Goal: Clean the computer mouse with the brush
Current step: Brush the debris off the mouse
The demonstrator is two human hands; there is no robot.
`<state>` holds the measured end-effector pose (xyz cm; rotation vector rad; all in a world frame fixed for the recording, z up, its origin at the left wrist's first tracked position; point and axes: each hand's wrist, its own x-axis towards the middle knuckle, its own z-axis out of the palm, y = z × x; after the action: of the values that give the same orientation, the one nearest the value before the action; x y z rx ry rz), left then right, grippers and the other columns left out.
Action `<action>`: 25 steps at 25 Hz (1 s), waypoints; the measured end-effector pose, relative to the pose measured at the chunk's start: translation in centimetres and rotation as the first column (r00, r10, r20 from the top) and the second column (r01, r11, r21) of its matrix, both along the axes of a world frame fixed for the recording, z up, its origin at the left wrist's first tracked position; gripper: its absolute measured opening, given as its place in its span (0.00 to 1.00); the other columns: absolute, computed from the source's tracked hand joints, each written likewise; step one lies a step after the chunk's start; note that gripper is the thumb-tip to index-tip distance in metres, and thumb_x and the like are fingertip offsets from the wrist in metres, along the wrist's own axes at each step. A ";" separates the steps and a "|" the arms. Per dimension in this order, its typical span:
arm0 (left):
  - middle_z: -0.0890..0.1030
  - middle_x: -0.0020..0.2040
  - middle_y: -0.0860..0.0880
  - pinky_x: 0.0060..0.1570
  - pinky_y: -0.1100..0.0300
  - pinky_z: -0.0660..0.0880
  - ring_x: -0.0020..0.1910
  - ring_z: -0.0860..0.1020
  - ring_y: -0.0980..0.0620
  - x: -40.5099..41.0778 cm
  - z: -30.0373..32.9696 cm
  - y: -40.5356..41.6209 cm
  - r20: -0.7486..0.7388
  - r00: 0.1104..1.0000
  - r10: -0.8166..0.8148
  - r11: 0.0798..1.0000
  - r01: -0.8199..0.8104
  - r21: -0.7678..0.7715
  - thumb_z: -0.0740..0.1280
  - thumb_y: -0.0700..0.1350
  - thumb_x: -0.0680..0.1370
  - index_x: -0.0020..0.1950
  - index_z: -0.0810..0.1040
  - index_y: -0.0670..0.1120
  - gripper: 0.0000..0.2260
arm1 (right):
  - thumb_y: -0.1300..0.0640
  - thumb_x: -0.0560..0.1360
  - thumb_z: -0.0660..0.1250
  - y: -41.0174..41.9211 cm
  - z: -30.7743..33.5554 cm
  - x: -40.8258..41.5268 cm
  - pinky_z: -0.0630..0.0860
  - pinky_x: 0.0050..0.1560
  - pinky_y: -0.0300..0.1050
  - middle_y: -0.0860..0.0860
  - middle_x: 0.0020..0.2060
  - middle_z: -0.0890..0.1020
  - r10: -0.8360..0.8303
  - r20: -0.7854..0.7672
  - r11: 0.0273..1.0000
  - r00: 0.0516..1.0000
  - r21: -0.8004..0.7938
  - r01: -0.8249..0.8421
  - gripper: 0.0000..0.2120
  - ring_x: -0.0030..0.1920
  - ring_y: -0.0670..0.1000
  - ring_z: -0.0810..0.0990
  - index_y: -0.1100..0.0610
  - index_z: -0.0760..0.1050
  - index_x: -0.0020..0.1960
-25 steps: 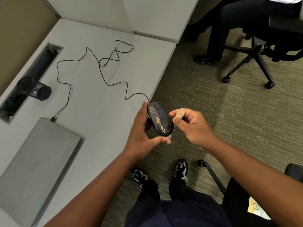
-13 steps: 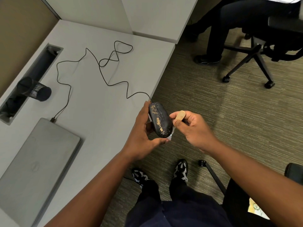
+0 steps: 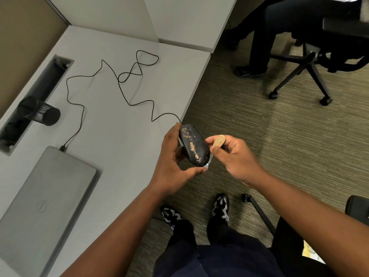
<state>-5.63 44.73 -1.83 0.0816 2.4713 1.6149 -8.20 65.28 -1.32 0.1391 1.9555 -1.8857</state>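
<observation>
Your left hand (image 3: 173,162) grips the black mouse (image 3: 193,147) at frame centre, just past the desk (image 3: 111,136) edge, tan grime on its top. Your right hand (image 3: 235,156) pinches the brush's tan handle (image 3: 219,140) just right of the mouse; bristles mostly hidden behind it. Cable (image 3: 119,80) runs to the laptop (image 3: 46,202), lower left.

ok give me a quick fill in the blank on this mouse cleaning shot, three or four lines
1. The left hand holds the black ____, which is speckled with tan dirt.
2. The right hand pinches the wooden handle of the ____.
3. The cable runs across the desk to the closed ____.
4. The mesh pen cup on the desk is coloured ____.

Missing words: mouse; brush; laptop; black
</observation>
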 end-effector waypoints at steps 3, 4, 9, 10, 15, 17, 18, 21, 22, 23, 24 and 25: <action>0.62 0.74 0.71 0.68 0.53 0.79 0.75 0.74 0.51 0.0 0.0 0.0 -0.022 1.000 -0.002 1.000 0.002 -0.009 0.87 0.41 0.65 0.80 0.56 0.63 0.55 | 0.62 0.82 0.67 0.0 0.0 0.1 0.80 0.53 0.39 0.48 0.48 0.87 0.001 0.008 1.000 1.000 0.010 -0.001 0.09 0.48 0.41 0.83 0.53 0.83 0.57; 0.62 0.73 0.72 0.68 0.54 0.79 0.76 0.74 0.51 0.0 0.0 0.0 -0.026 1.000 -0.004 1.000 0.004 -0.005 0.87 0.41 0.65 0.80 0.56 0.65 0.55 | 0.62 0.82 0.67 0.0 0.1 0.1 0.80 0.53 0.39 0.47 0.48 0.86 0.004 0.007 1.000 1.000 0.011 -0.004 0.09 0.48 0.40 0.83 0.53 0.83 0.57; 0.60 0.77 0.66 0.70 0.54 0.77 0.77 0.72 0.54 0.0 -0.1 -0.1 -0.006 1.000 0.004 1.000 -0.004 0.008 0.87 0.41 0.65 0.82 0.55 0.62 0.57 | 0.63 0.82 0.67 -0.2 0.3 0.1 0.80 0.56 0.40 0.47 0.48 0.86 0.005 0.004 1.000 1.000 -0.002 -0.005 0.09 0.48 0.41 0.82 0.53 0.83 0.55; 0.60 0.77 0.67 0.70 0.54 0.77 0.77 0.72 0.54 0.0 -0.2 -0.1 0.004 1.000 0.005 1.000 -0.005 0.012 0.87 0.41 0.65 0.84 0.54 0.60 0.58 | 0.63 0.82 0.67 -0.2 0.2 0.1 0.80 0.56 0.41 0.47 0.48 0.86 0.004 0.003 1.000 1.000 -0.002 -0.004 0.09 0.48 0.41 0.83 0.53 0.83 0.55; 0.61 0.81 0.63 0.68 0.55 0.78 0.73 0.77 0.53 -0.1 0.3 -0.4 0.044 0.999 -0.016 0.999 0.014 0.040 0.87 0.39 0.65 0.85 0.44 0.62 0.65 | 0.62 0.82 0.67 -0.1 -0.2 0.1 0.81 0.56 0.43 0.47 0.46 0.87 0.008 0.008 1.000 1.000 0.003 -0.008 0.10 0.48 0.43 0.83 0.50 0.83 0.54; 0.63 0.79 0.65 0.67 0.52 0.80 0.70 0.79 0.51 -0.1 0.6 -0.4 0.023 0.999 -0.022 0.999 0.022 0.024 0.87 0.40 0.64 0.85 0.42 0.61 0.66 | 0.62 0.81 0.67 0.1 -0.3 0.2 0.80 0.56 0.43 0.47 0.47 0.87 0.016 0.010 1.000 1.000 0.000 -0.016 0.10 0.48 0.42 0.83 0.50 0.83 0.55; 0.64 0.78 0.67 0.66 0.52 0.80 0.68 0.80 0.51 -0.1 0.8 -0.4 0.014 1.000 -0.022 1.000 0.021 0.006 0.88 0.41 0.64 0.86 0.42 0.60 0.67 | 0.63 0.81 0.67 0.1 -0.4 0.2 0.80 0.56 0.43 0.47 0.47 0.87 0.020 0.010 1.000 1.000 -0.001 -0.020 0.09 0.49 0.42 0.83 0.51 0.83 0.55; 0.64 0.77 0.67 0.63 0.52 0.82 0.64 0.82 0.53 -0.2 1.0 -0.3 -0.021 1.000 -0.003 0.999 0.002 -0.043 0.89 0.45 0.62 0.86 0.43 0.59 0.67 | 0.63 0.81 0.68 0.4 -0.2 0.1 0.81 0.62 0.48 0.50 0.51 0.87 0.000 0.005 1.000 1.000 0.004 0.000 0.09 0.54 0.45 0.85 0.52 0.83 0.56; 0.65 0.76 0.68 0.61 0.55 0.82 0.62 0.82 0.53 -0.2 1.1 -0.3 -0.029 1.000 0.004 0.999 -0.005 -0.048 0.89 0.46 0.62 0.86 0.44 0.58 0.67 | 0.63 0.81 0.69 0.6 0.0 -0.1 0.81 0.63 0.50 0.50 0.52 0.87 -0.027 -0.006 1.000 1.000 0.016 0.027 0.09 0.55 0.48 0.85 0.52 0.83 0.57; 0.65 0.76 0.68 0.58 0.58 0.82 0.60 0.83 0.53 -0.2 1.1 -0.3 -0.036 0.999 0.010 0.999 -0.012 -0.050 0.89 0.46 0.62 0.86 0.44 0.58 0.67 | 0.63 0.80 0.69 1.0 0.3 -0.3 0.81 0.62 0.53 0.51 0.52 0.86 -0.067 -0.026 0.997 0.997 0.031 0.068 0.09 0.56 0.51 0.85 0.52 0.83 0.56; 0.64 0.76 0.69 0.56 0.62 0.81 0.58 0.83 0.54 -0.2 1.2 -0.3 -0.041 0.999 0.017 0.999 -0.019 -0.051 0.88 0.47 0.62 0.86 0.44 0.59 0.67 | 0.63 0.80 0.69 1.4 0.7 -0.6 0.82 0.61 0.54 0.52 0.51 0.86 -0.116 -0.050 0.993 0.992 0.033 0.118 0.09 0.54 0.55 0.84 0.52 0.83 0.55; 0.64 0.76 0.69 0.54 0.65 0.81 0.56 0.84 0.54 -0.1 1.2 -0.4 -0.041 0.999 0.030 0.998 -0.032 -0.047 0.88 0.46 0.62 0.85 0.44 0.61 0.66 | 0.64 0.80 0.69 1.9 1.2 -1.0 0.83 0.58 0.54 0.53 0.49 0.85 -0.170 -0.062 0.985 0.984 0.009 0.171 0.09 0.50 0.57 0.83 0.52 0.83 0.55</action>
<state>-5.77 44.38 -0.60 0.0702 2.5520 1.5797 -9.19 67.14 -0.11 0.2637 2.0556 -2.0053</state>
